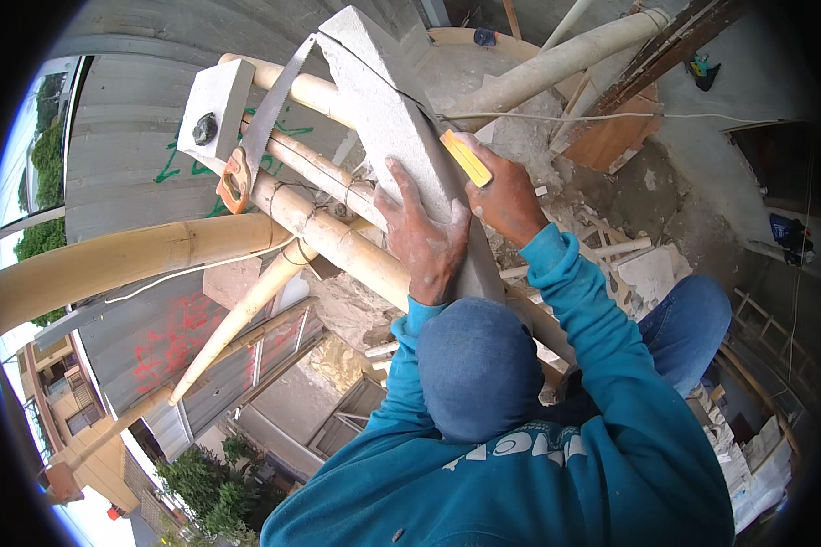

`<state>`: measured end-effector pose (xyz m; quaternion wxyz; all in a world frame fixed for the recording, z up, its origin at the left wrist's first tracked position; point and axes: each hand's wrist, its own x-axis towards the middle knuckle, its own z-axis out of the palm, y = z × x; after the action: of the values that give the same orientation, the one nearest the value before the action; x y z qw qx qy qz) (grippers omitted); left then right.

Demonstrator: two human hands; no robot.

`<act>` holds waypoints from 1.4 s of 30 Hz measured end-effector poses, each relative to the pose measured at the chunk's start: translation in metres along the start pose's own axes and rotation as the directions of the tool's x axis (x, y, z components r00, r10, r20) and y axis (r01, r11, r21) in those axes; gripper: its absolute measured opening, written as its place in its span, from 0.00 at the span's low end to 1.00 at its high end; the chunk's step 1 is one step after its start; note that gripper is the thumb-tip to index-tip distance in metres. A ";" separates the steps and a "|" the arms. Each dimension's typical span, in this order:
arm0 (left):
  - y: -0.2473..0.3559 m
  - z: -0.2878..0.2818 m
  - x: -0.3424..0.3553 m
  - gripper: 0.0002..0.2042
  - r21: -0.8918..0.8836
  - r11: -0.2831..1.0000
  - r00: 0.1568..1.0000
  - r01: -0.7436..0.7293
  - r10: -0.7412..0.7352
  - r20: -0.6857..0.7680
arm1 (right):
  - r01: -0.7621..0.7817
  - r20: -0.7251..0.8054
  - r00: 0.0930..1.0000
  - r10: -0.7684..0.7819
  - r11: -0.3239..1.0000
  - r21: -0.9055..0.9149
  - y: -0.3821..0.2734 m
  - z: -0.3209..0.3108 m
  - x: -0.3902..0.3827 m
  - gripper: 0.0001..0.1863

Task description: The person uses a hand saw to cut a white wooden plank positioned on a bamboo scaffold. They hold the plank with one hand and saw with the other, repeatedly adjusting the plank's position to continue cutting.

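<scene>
A long grey lightweight concrete block lies tilted across the bamboo poles. My left hand rests on its upper face, fingers spread. At the block's right edge, my right hand is closed around a yellow-handled tool. A thin dark strip runs from near that handle over the block to its far left corner; I cannot tell whether it is the tool's blade seen edge-on. Left of the block, a hand saw with an orange-and-wood handle leans over the bamboo, its tip by the block.
Thick bamboo poles, tied with wire, form the scaffold. A smaller grey block carrying a dark lump sits at the far left. A pale cord crosses at the right. Rubble lies below, beside my denim-covered knee.
</scene>
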<state>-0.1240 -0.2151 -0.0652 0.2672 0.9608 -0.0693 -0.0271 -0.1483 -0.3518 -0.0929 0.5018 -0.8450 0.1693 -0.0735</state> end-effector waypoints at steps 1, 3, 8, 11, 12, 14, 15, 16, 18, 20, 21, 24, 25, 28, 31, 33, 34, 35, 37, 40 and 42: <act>0.001 0.005 -0.005 0.53 0.028 0.999 1.000 -0.024 0.024 -0.014 | 0.039 -0.011 0.999 -0.039 0.999 -0.003 -0.003 -0.002 0.018 0.36; 0.001 -0.005 0.001 0.53 -0.017 0.999 0.999 0.032 -0.032 -0.001 | 0.033 -0.003 0.999 -0.034 0.999 -0.038 -0.005 -0.001 0.013 0.36; -0.021 -0.010 -0.007 0.52 -0.006 0.999 0.997 0.036 -0.037 -0.073 | -0.046 0.065 0.997 0.039 0.993 0.106 -0.025 -0.044 -0.130 0.40; -0.018 -0.010 -0.008 0.52 0.006 0.999 0.998 0.033 -0.032 -0.046 | 0.036 0.030 0.999 -0.037 0.998 0.051 -0.027 -0.052 -0.135 0.43; -0.015 -0.004 0.001 0.52 0.003 1.000 0.999 0.026 -0.025 -0.047 | -0.032 0.054 0.998 0.027 0.995 0.091 -0.015 -0.040 -0.105 0.42; -0.003 -0.001 -0.006 0.53 -0.001 1.000 1.000 -0.001 0.001 0.031 | -0.050 0.041 0.998 0.050 0.999 -0.011 0.015 -0.005 -0.022 0.39; 0.006 0.002 0.010 0.53 -0.017 0.999 0.999 -0.034 0.034 -0.001 | 0.015 -0.036 0.999 -0.015 1.000 -0.006 0.020 0.002 -0.013 0.38; 0.006 0.003 0.014 0.53 -0.023 0.999 0.999 -0.034 0.033 -0.030 | 0.074 -0.079 0.994 -0.073 0.997 0.001 0.023 0.007 -0.013 0.38; 0.005 -0.006 0.004 0.53 -0.039 0.999 0.999 0.036 -0.036 -0.004 | 0.076 -0.022 0.997 -0.076 0.997 0.006 0.015 0.004 -0.022 0.38; -0.004 -0.006 0.001 0.53 -0.038 0.999 0.999 0.014 -0.016 -0.042 | -0.033 0.058 0.998 0.033 0.999 0.000 -0.011 -0.014 -0.041 0.39; -0.015 -0.005 -0.003 0.53 -0.028 0.999 0.997 0.024 -0.026 -0.067 | -0.041 0.067 0.997 0.037 0.998 0.051 -0.017 -0.026 -0.076 0.40; -0.021 -0.006 -0.006 0.52 0.005 1.000 0.997 -0.008 0.008 -0.075 | 0.081 -0.001 0.997 -0.081 0.995 0.065 -0.016 -0.055 -0.154 0.42; -0.018 -0.006 -0.009 0.52 0.008 1.000 0.998 0.016 -0.016 -0.055 | 0.045 0.027 0.999 -0.046 0.997 0.065 -0.012 -0.056 -0.146 0.41; -0.008 -0.002 -0.010 0.52 -0.063 0.998 1.000 0.014 -0.015 -0.002 | -0.049 0.087 0.995 0.050 0.999 -0.011 -0.005 -0.027 -0.055 0.37; -0.007 0.012 -0.005 0.52 0.014 0.998 0.994 -0.067 0.067 -0.080 | 0.022 0.037 0.999 -0.022 1.000 0.015 -0.004 -0.001 0.025 0.37; -0.010 0.005 -0.011 0.52 -0.044 0.998 0.994 -0.039 0.034 -0.108 | 0.043 0.074 0.996 -0.045 0.999 0.027 0.002 0.001 0.019 0.37; -0.013 0.005 -0.004 0.52 -0.041 0.997 0.987 -0.070 0.063 -0.151 | 0.092 0.079 0.993 -0.093 0.996 0.016 0.015 0.004 0.025 0.38; -0.019 0.004 -0.005 0.52 -0.021 0.997 0.981 -0.068 0.063 -0.182 | 0.133 0.080 0.988 -0.135 0.991 0.034 0.014 0.006 0.027 0.38; -0.019 -0.004 -0.006 0.55 -0.147 0.989 0.995 -0.003 -0.011 -0.094 | 0.194 0.091 0.976 -0.200 0.978 0.071 0.009 0.008 0.025 0.38; -0.013 -0.004 -0.007 0.54 -0.148 0.988 0.996 0.039 -0.051 -0.073 | 0.208 0.085 0.975 -0.205 0.978 -0.018 0.005 0.013 0.022 0.37; -0.017 0.005 -0.008 0.54 -0.174 0.984 0.992 0.020 -0.041 -0.118 | 0.213 0.106 0.972 -0.212 0.977 0.000 0.011 0.014 0.021 0.37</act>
<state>-0.1303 -0.2016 -0.0784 0.3528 0.9348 -0.0356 0.0213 -0.1271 -0.3528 -0.1102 0.4945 -0.8639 0.0515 -0.0809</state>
